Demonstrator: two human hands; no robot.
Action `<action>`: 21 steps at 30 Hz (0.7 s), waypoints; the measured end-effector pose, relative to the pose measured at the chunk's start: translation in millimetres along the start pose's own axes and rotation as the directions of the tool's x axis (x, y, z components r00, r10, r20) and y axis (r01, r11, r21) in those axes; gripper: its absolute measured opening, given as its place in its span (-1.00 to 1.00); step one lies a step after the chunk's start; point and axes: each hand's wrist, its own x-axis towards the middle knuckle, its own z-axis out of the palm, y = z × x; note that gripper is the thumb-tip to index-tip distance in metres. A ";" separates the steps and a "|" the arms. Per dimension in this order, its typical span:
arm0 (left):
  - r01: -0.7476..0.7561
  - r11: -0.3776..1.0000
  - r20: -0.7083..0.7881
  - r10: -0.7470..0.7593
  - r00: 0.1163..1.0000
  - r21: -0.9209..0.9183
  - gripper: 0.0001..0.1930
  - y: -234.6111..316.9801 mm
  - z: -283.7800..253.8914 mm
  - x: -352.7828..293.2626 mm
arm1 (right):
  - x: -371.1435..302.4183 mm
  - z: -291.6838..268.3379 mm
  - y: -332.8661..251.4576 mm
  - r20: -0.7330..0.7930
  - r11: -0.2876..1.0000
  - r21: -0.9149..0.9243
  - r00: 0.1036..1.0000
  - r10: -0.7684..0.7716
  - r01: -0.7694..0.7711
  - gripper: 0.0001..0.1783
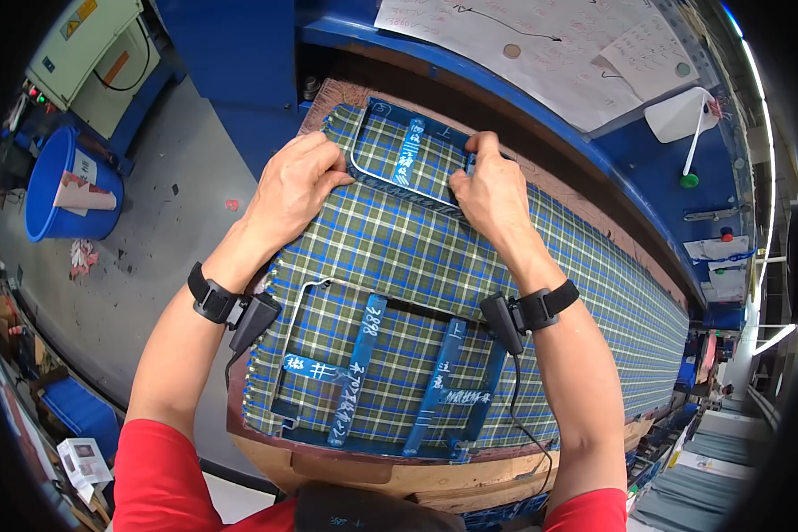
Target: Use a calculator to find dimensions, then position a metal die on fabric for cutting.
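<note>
A smaller blue cutting die (404,189), a metal frame with a thin bright edge and handwritten marks, lies on green, blue and white plaid fabric (399,239). My left hand (303,182) has its fingers curled at the frame's left edge, thumb and forefinger close to its lower left corner. At the frame's right end, my right hand (495,188) grips it with bent fingers; part of that end is hidden under them. Nearer to me, a larger blue cutting die (430,390) with crossbars rests on the same fabric, between my forearms.
The fabric covers a pinkish board (344,91) on a wooden-edged table. A blue machine beam (585,146) with papers on it runs along the far side. On the floor at left stands a blue bin (49,213). A black cable (516,399) hangs from my right wrist strap.
</note>
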 end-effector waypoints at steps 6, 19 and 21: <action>0.067 0.996 -0.024 -0.069 0.997 -0.055 -0.66 12.6 -1.0 1.8 | -1.3 -1.0 8.1 -0.004 0.992 -0.064 0.994 -0.113 0.113 -0.65; 0.031 0.999 0.065 -0.030 0.997 -0.017 -0.58 2.6 2.1 1.6 | 0.7 -21.2 39.0 -0.228 0.852 0.072 0.840 -0.491 0.518 -0.84; 0.016 1.000 0.057 -0.015 0.998 -0.004 -0.58 1.5 -1.3 1.1 | -9.7 -15.3 21.6 -0.030 0.822 -0.011 0.821 -0.570 0.569 -0.77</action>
